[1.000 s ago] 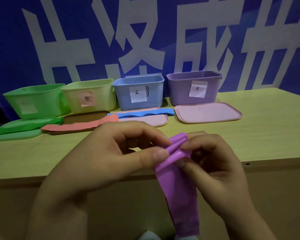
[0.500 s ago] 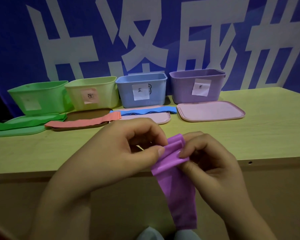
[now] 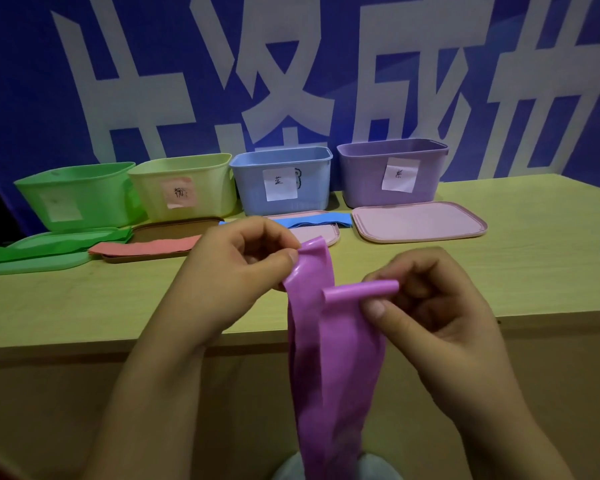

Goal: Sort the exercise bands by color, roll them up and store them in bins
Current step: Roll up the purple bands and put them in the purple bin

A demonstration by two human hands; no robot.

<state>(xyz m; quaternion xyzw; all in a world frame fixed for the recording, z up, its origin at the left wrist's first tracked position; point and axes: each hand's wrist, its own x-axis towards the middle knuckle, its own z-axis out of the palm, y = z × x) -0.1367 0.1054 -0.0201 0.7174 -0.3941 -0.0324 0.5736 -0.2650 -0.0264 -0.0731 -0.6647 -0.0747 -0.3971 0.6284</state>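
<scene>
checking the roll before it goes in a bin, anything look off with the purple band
Yes. The purple band is not rolling evenly: the right hand pinches a tight rolled corner, while the left hand pinches the other corner unrolled and higher. The rest hangs loose below the table edge.

The near strip of the table (image 3: 499, 271) is left bare. Farther back, passage is blocked by four bins (image 3: 281, 181) and lids (image 3: 420, 221) laid before them.
</scene>
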